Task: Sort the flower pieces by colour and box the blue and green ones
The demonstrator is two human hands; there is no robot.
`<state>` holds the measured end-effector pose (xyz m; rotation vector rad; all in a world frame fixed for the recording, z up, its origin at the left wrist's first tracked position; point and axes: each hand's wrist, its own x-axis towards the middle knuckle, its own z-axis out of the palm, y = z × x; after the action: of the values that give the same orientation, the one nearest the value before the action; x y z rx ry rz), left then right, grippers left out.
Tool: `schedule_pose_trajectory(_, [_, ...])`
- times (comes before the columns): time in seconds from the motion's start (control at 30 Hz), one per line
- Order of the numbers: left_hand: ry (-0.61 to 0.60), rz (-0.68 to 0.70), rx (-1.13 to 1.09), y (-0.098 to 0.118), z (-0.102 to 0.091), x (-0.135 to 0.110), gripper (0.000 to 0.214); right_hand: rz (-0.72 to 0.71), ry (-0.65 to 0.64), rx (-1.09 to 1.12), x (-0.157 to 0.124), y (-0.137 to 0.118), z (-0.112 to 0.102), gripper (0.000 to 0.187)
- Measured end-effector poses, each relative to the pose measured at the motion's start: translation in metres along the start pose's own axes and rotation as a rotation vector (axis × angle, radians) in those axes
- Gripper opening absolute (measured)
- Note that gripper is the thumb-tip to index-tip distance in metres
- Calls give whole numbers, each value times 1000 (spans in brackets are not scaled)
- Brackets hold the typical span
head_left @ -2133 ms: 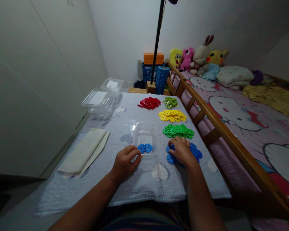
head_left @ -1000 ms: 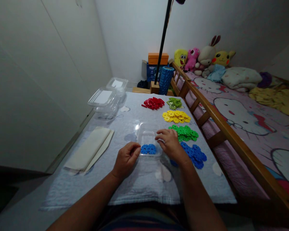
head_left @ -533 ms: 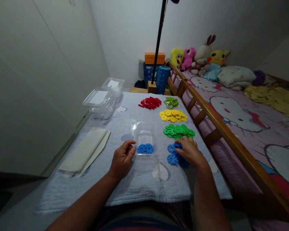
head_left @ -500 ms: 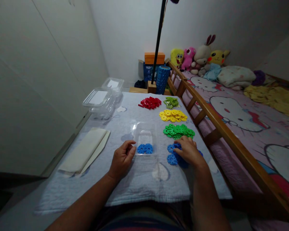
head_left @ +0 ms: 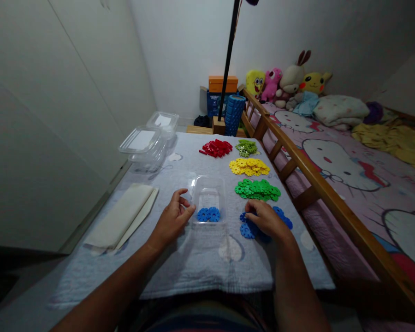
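Observation:
A clear plastic container (head_left: 209,183) stands mid-table with two blue snowflake discs (head_left: 208,214) lying at its near end. Beside its left wall is my left hand (head_left: 173,216), fingers apart and holding nothing; whether the fingertips touch the wall I cannot tell. My right hand (head_left: 268,220) is over the pile of blue snowflake discs (head_left: 248,231) on the right, covering much of it. Its thumb and index finger are pinched at a blue disc (head_left: 242,216) on the pile's left edge. That disc is partly hidden by the fingertips.
Beyond the blue pile lie green discs (head_left: 257,189), yellow discs (head_left: 249,166), light green pieces (head_left: 246,147) and red pieces (head_left: 216,148). Lidded clear containers (head_left: 141,140) stand at the back left, near a folded cream cloth (head_left: 122,216). A wooden bed rail (head_left: 313,173) borders the table's right side.
My right hand has drawn left and slightly toward me, uncovering blue discs at the pile's right; its fingers have closed into a pinch. My left hand has shifted slightly left, its fingers spread wider.

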<state>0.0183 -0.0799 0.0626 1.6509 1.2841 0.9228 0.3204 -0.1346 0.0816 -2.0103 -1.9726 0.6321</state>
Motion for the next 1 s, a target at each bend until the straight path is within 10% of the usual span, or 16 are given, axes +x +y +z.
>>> schedule_pose_trajectory(0.33, [226, 11, -83, -9, 22, 34, 38, -218, 51, 414, 20, -62, -21, 4])
schedule_pose_trajectory(0.57, [162, 38, -188, -19, 26, 33, 36, -310, -60, -50, 50, -113, 16, 14])
schedule_pose_trajectory(0.77, [159, 68, -221, -22, 29, 32, 30, -288, -87, -208, 54, -118, 30, 25])
schedule_pose_trajectory(1.0, [160, 29, -265, -19, 29, 30, 27, -174, 133, 85, 38, -73, -7, 21])
